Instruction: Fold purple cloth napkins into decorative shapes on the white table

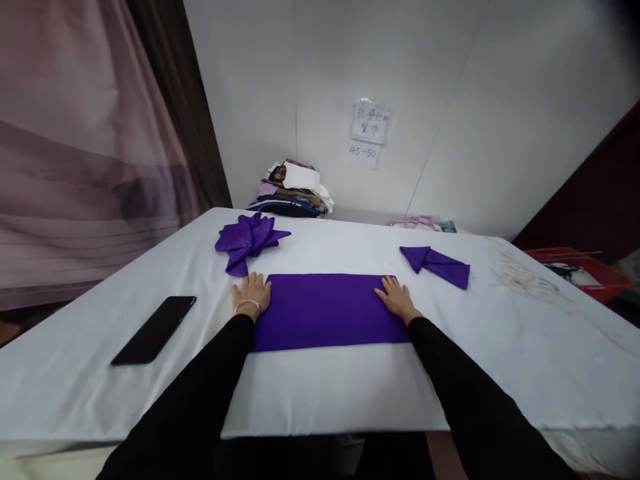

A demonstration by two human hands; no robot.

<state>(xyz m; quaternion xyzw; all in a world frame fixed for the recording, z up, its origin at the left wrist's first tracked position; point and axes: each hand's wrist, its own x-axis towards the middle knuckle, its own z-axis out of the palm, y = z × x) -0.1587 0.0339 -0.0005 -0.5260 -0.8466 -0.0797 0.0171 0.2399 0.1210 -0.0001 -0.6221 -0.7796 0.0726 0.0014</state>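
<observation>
A purple cloth napkin (pixel 325 312), folded into a long flat rectangle, lies crosswise in front of me. My left hand (pixel 253 293) rests flat at its left end, fingers spread, a bracelet on the wrist. Over its upper right corner lies my right hand (pixel 397 298), also flat with the fingers apart. Beyond my left hand is a purple napkin bundle (pixel 246 240) with pointed, fanned folds. A narrow folded purple napkin (pixel 440 265) with a knot-like bend lies past my right hand.
A black phone (pixel 155 330) lies left on the white-covered table (pixel 330 393). Stacked clothes (pixel 293 189) stand behind the table's far edge, with more fabric (pixel 423 223) to their right. A red basket (pixel 583 270) is at far right. Handwritten paper (pixel 370 123) hangs on the wall.
</observation>
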